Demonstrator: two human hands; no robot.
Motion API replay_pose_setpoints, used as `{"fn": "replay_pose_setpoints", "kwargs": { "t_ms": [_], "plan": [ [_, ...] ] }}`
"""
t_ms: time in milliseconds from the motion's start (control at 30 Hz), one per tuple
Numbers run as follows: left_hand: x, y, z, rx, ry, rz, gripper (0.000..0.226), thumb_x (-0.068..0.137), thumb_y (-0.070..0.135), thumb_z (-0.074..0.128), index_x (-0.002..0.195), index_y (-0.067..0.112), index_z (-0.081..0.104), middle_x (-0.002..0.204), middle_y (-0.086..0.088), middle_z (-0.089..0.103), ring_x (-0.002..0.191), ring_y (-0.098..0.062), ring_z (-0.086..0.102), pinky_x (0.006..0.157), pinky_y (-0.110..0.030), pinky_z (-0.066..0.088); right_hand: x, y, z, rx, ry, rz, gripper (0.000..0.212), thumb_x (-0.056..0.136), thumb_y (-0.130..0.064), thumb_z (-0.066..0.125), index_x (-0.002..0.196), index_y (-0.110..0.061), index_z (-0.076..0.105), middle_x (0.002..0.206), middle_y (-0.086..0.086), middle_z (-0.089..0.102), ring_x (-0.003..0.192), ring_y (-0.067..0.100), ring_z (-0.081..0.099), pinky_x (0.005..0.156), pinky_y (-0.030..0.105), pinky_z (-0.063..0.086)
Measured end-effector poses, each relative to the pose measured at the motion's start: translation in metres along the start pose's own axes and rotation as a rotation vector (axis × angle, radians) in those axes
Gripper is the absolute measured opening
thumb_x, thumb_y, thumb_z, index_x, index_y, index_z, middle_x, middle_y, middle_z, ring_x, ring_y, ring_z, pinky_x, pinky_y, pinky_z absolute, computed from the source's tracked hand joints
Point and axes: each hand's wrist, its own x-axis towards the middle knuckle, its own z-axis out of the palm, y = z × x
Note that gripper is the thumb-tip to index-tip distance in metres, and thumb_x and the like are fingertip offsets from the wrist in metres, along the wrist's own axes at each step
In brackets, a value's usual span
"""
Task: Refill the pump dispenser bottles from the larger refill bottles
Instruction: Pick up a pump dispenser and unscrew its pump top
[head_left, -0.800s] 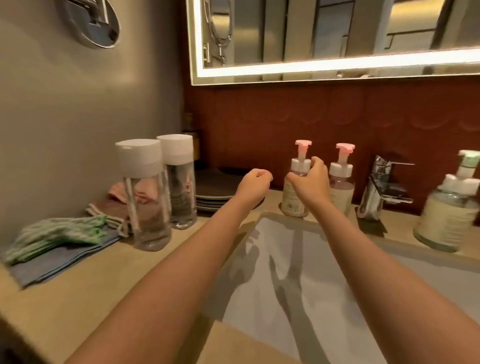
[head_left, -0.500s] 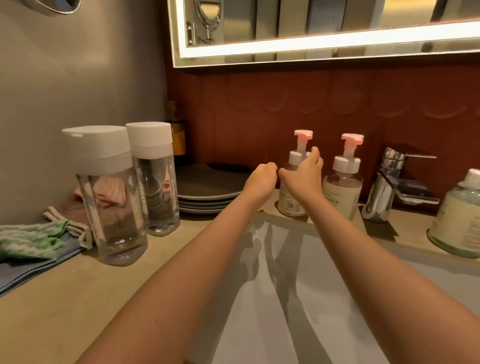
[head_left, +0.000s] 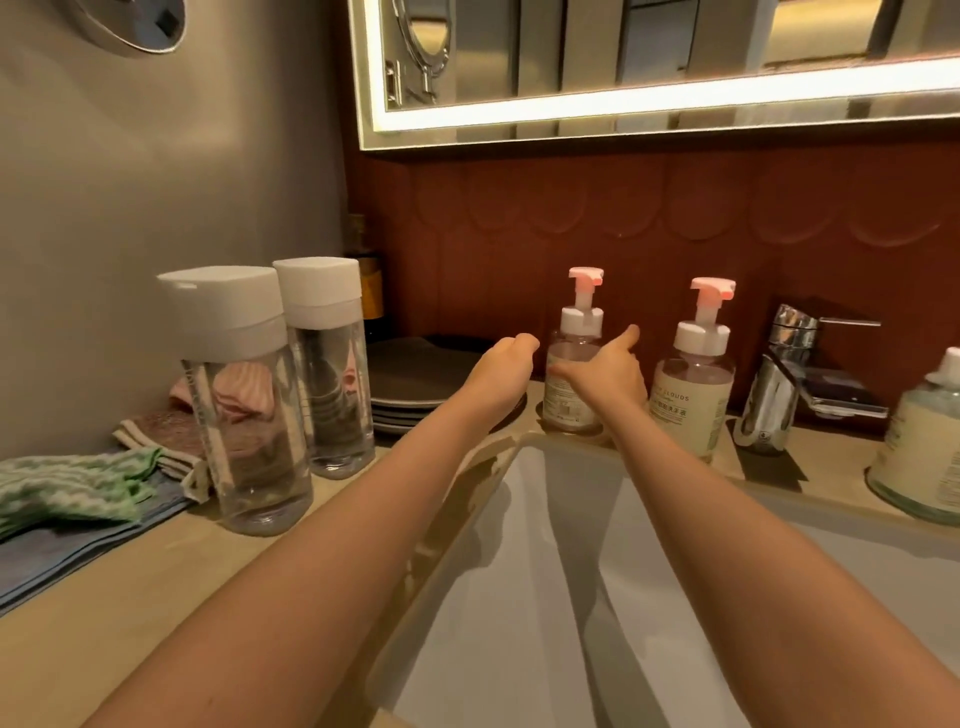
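Centre frame, the pink-pump dispenser bottle (head_left: 567, 404) stands behind the sink (head_left: 566, 499). The right hand (head_left: 605, 375) is spread open before it. The left hand (head_left: 508, 364) is curled and empty. Probably light, slick plastic: grip the body, steadying the collar.

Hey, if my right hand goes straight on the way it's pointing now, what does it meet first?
Most likely the left pink-pump bottle: your right hand is open just in front of its clear body, fingers spread toward it. Whether they already touch, the picture does not settle.
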Motion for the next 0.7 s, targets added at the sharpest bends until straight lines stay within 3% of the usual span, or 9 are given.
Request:
{"fn": "replay_pose_setpoints", "kwargs": {
  "t_ms": [100,200,233,300,367,433,500,700],
  "plan": [
    [-0.012,0.000,-0.015,0.062,0.008,-0.005,0.035,0.098,0.033,0.033,0.125,0.014,0.046,0.107,0.000,0.046,0.099,-0.014,0.043,0.086,-0.033,0.032,-0.009,-0.002,0.003,0.016,0.039,-0.006,0.103,0.070,-0.039,0.077,0.144,-0.005,0.014,0.132,0.017,0.049,0.118,0.034,0.051,0.091,0.044,0.048],
    [-0.025,0.005,-0.020,0.090,0.023,-0.039,0.044,0.099,0.035,0.031,0.136,0.012,0.037,0.126,-0.005,0.047,0.118,-0.021,0.043,0.097,-0.036,0.032,-0.019,-0.007,0.003,-0.001,0.022,-0.025,0.104,0.068,-0.038,0.079,0.143,-0.004,0.015,0.140,0.017,0.039,0.125,0.034,0.044,0.096,0.046,0.044],
    [-0.029,0.007,-0.022,0.083,0.024,-0.041,0.042,0.099,0.034,0.031,0.133,0.012,0.041,0.126,-0.005,0.048,0.121,-0.022,0.042,0.099,-0.036,0.032,-0.021,-0.010,0.002,0.017,0.001,-0.027,0.108,0.067,-0.037,0.080,0.144,-0.006,0.011,0.144,0.016,0.032,0.128,0.035,0.040,0.099,0.047,0.041],
    [-0.035,0.009,-0.022,0.067,0.012,-0.031,0.027,0.100,0.032,0.031,0.106,0.015,0.052,0.103,0.000,0.051,0.106,-0.018,0.045,0.090,-0.034,0.033,-0.022,-0.014,0.003,0.065,-0.039,-0.012,0.116,0.065,-0.035,0.082,0.147,-0.008,0.004,0.147,0.017,0.028,0.132,0.035,0.035,0.102,0.050,0.038],
    [-0.040,0.008,-0.022,0.108,-0.006,-0.009,0.025,0.100,0.032,0.030,0.089,0.020,0.050,0.096,0.001,0.047,0.094,-0.013,0.045,0.082,-0.032,0.033,-0.020,-0.016,0.006,0.107,-0.045,0.011,0.114,0.066,-0.034,0.082,0.146,-0.007,0.005,0.142,0.017,0.036,0.129,0.034,0.039,0.100,0.048,0.041],
    [-0.042,0.002,-0.023,0.151,-0.008,0.009,0.032,0.099,0.035,0.029,0.115,0.019,0.052,0.121,-0.004,0.050,0.114,-0.018,0.046,0.094,-0.033,0.033,-0.022,-0.016,0.008,0.126,-0.017,0.028,0.099,0.069,-0.032,0.079,0.141,-0.004,0.017,0.135,0.016,0.045,0.123,0.032,0.046,0.091,0.042,0.044],
    [-0.042,-0.001,-0.026,0.172,0.025,0.007,0.045,0.099,0.037,0.028,0.137,0.014,0.038,0.138,-0.005,0.043,0.127,-0.021,0.039,0.100,-0.032,0.029,-0.028,-0.016,0.010,0.143,-0.002,0.025,0.091,0.070,-0.032,0.078,0.137,-0.005,0.024,0.132,0.015,0.048,0.120,0.031,0.049,0.087,0.039,0.045],
    [-0.053,0.006,-0.044,0.094,0.129,0.022,0.047,0.099,0.037,0.032,0.141,0.016,0.033,0.141,-0.004,0.041,0.128,-0.022,0.040,0.100,-0.033,0.031,-0.063,-0.027,0.000,0.246,-0.123,-0.103,0.095,0.068,-0.034,0.080,0.140,-0.011,0.022,0.130,0.010,0.051,0.116,0.028,0.052,0.087,0.035,0.045]
  ]
}}
